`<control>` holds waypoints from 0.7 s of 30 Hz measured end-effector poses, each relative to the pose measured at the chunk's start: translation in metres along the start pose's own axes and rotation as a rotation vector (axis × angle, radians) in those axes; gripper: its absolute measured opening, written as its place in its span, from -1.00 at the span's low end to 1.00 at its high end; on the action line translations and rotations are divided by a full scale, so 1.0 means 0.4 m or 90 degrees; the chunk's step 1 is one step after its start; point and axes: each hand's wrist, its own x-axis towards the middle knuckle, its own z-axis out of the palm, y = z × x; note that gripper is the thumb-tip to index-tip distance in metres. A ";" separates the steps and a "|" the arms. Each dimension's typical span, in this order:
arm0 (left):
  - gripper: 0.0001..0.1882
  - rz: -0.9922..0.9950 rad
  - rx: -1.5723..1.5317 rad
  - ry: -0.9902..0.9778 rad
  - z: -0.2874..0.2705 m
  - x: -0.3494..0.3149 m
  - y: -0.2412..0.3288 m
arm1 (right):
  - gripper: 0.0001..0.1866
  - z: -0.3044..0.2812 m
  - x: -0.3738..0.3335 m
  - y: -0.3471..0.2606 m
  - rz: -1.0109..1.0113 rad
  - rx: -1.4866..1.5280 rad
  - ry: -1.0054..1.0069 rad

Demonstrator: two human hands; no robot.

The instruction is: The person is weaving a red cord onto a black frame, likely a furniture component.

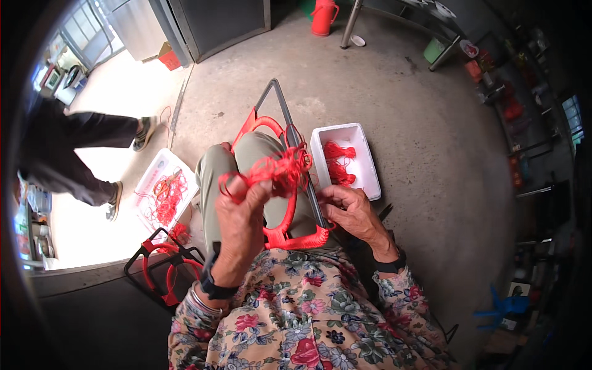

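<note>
Across my lap lies a dark metal frame [277, 98], partly wrapped in red cord, with a red-wrapped curved piece [289, 216] inside it. My left hand [242, 213] is closed around a loose bundle of red cord [271, 172], held up over the frame and hiding part of it. At the frame's right-hand bar, my right hand [351, 209] has its fingers bent against the metal. Whether a strand of cord is pinched there I cannot make out. The wrapping covers the frame's near corner [317, 238].
A white foam box [370, 161] with red cord bundles stands right of my knees. Another white box [151, 169] holding tangled red cord is at left. A similar red-wrapped frame [147, 246] lies beside me. Someone's legs [92, 132] are at far left; a red thermos [323, 17] stands at the back.
</note>
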 end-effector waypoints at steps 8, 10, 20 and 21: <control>-0.86 -0.164 -0.061 0.006 -0.028 -0.102 -0.133 | -0.63 0.004 0.018 0.073 0.030 0.128 -0.078; -0.85 -0.189 -0.070 0.001 -0.026 -0.106 -0.134 | -0.61 0.003 0.013 0.061 0.042 0.144 -0.085; -0.59 -0.260 -0.035 -0.061 -0.002 -0.111 -0.079 | -0.79 -0.191 -0.094 -0.022 0.002 0.172 0.123; -0.57 -0.263 -0.030 -0.064 0.000 -0.110 -0.077 | -0.78 -0.201 -0.106 -0.028 -0.045 0.238 0.159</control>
